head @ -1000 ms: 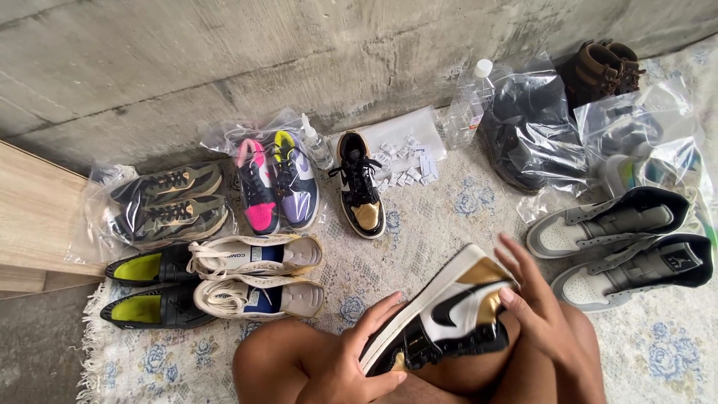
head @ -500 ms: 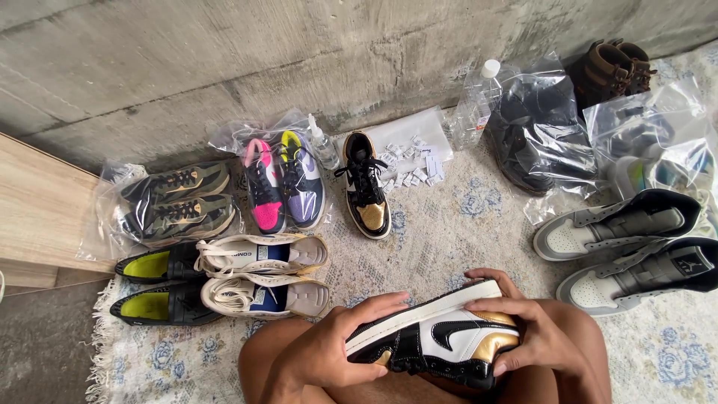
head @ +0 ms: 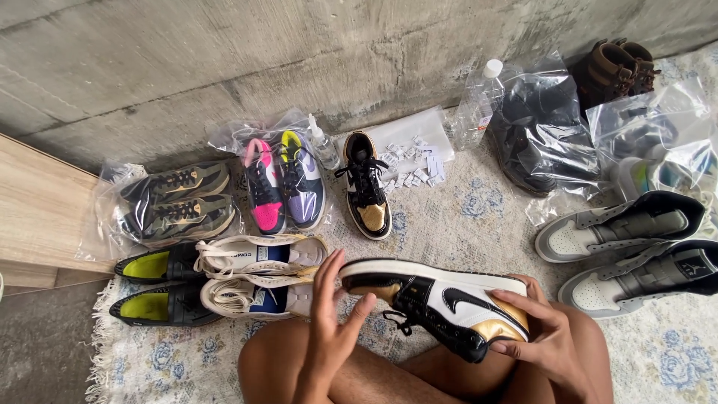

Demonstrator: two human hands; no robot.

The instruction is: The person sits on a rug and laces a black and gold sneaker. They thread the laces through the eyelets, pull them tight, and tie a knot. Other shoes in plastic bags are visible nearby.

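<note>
The black, white and gold sneaker lies on its side across the person's lap, sole edge turned up toward the camera, probably so the side panel and toe can be looked over. The right hand makes the real grip: fingers curl over the gold toe end and press it from above, thumb hidden beneath. The left hand is spread, fingers loose; its fingertips touch the heel end, propping more than clamping (the shoe's weight seems to rest on the right hand and the thighs).

Beyond the grip, on the patterned rug, stands the matching sneaker, upright, toe pointing toward the person. Just left of the left hand lie the cream sneakers, and past them the black pair with green insoles. Right of the right hand sit the grey and black high-tops.
</note>
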